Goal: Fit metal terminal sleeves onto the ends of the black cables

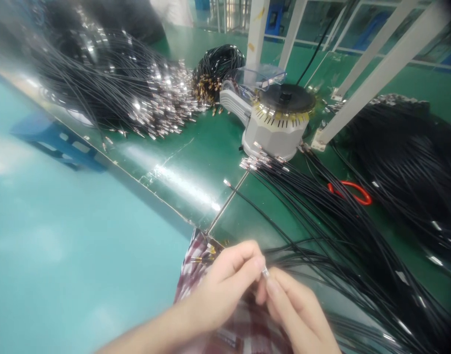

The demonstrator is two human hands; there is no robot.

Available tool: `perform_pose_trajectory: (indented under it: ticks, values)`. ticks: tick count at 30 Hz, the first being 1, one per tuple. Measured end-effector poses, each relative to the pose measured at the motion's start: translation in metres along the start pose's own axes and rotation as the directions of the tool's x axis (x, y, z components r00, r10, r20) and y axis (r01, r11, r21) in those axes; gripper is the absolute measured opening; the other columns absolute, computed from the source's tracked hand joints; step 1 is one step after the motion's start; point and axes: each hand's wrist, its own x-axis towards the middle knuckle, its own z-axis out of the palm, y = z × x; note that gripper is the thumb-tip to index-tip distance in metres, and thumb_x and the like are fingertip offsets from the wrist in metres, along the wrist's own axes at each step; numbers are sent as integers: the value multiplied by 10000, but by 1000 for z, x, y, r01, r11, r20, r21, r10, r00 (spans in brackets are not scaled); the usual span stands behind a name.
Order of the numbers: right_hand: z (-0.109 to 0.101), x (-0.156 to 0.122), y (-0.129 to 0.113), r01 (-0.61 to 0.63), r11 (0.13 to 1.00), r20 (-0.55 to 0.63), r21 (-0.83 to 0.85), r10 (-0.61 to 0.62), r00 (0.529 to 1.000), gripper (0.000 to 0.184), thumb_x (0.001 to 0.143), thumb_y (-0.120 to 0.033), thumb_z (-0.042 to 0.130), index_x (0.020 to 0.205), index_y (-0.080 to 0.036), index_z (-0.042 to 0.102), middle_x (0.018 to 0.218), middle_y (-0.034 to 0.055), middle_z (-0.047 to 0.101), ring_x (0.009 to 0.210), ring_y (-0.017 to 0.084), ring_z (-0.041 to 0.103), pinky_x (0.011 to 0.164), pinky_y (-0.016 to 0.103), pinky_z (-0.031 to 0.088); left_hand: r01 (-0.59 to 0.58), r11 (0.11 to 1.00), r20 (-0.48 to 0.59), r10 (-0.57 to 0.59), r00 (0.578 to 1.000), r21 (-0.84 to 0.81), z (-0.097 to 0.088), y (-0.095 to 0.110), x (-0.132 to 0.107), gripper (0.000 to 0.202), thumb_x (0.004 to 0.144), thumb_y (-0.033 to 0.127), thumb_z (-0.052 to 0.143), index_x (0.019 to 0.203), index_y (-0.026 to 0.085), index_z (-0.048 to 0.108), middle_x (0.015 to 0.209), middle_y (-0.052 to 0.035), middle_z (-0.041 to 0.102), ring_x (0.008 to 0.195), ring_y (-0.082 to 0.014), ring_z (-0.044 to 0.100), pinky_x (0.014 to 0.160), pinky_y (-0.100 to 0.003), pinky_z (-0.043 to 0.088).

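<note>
My left hand (234,275) and my right hand (297,307) meet low in the view, in front of a checked garment (188,268). Pinched between the fingertips of both hands is a small silver cable connector (265,272); the fingers hide most of it and whatever it is attached to. Just past the hands, several black cables (295,196) with silver ends run across the green table. One cable end (227,182) lies apart from the others. Some brass-coloured ends (210,249) show beside my left hand, at the table edge.
A round grey tape dispenser (277,128) with a black disc stands beyond the cables. Big cable bundles lie left (110,73) and right (398,142), a smaller coil (220,61) behind. White posts (376,64) rise from the table. A red loop (352,191) sits among cables; a blue stool (57,140) stands left.
</note>
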Motion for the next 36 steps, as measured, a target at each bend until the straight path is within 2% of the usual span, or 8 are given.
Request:
perform_pose_trajectory:
  ticks: [5, 16, 22, 25, 27, 31, 33, 36]
  values:
    - [-5, 7, 5, 111, 994, 75, -5, -110, 991, 411, 966, -478, 411, 687, -201, 532, 652, 1, 546, 635, 158, 479, 605, 253, 353, -12, 1000, -2, 12, 1000, 29, 1, 2, 2, 327, 970, 357, 463, 681, 205, 452, 578, 37, 500, 564, -117, 433, 598, -251, 377]
    - [0, 8, -3, 79, 989, 46, 128, -86, 995, 425, 935, -496, 461, 635, -194, 469, 604, -28, 397, 594, 135, 370, 571, 241, 321, 19, 999, 4, -19, 1000, 36, 0, -2, 2, 337, 973, 353, 456, 674, 197, 455, 572, 52, 489, 563, -104, 431, 607, -232, 373]
    - [-4, 9, 3, 165, 985, 122, -57, -158, 980, 402, 984, -441, 380, 700, -200, 532, 577, -29, 462, 544, 129, 449, 533, 216, 399, 52, 995, -12, -51, 999, 87, -4, -2, 3, 328, 966, 338, 444, 668, 205, 423, 559, 61, 467, 545, -102, 401, 550, -231, 336]
    - [-19, 15, 7, 321, 889, 79, -326, -313, 947, 226, 980, -354, 426, 1027, -227, 607, 693, -5, 653, 621, 157, 618, 599, 226, 501, 104, 960, -92, -82, 992, 260, -12, 1, -1, 321, 943, 322, 443, 648, 208, 390, 606, 59, 395, 576, -111, 360, 545, -243, 310]
    - [-33, 25, 9, 418, 726, 4, -546, -496, 868, 245, 953, -336, 487, 1163, -240, 570, 905, 40, 720, 797, 196, 685, 727, 277, 545, 120, 874, -159, -50, 986, 471, -20, 3, -4, 329, 917, 277, 449, 615, 214, 335, 603, 64, 327, 574, -115, 320, 535, -254, 278]
    - [-53, 53, 8, 297, 404, -45, -865, -653, 756, 282, 956, -414, 442, 1059, -218, 616, 984, 93, 674, 897, 281, 669, 680, 374, 560, 159, 633, -285, 101, 953, 758, -35, 8, -9, 360, 825, 189, 509, 579, 219, 248, 556, 69, 292, 546, -117, 282, 520, -273, 233]
    - [-56, 61, 5, 260, 372, -33, -891, -624, 780, 319, 972, -420, 385, 965, -207, 622, 919, 88, 650, 747, 251, 670, 529, 328, 529, 170, 643, -322, 126, 938, 747, -38, 8, -10, 350, 821, 202, 522, 576, 218, 271, 559, 66, 314, 551, -118, 304, 521, -268, 249]
    - [-59, 60, 1, 324, 512, -26, -795, -564, 825, 302, 981, -380, 388, 845, -213, 600, 836, 50, 628, 546, 155, 608, 494, 259, 504, 138, 768, -363, 130, 923, 625, -40, 8, -4, 230, 865, 254, 521, 651, 200, 460, 618, 45, 440, 589, -124, 392, 552, -259, 325]
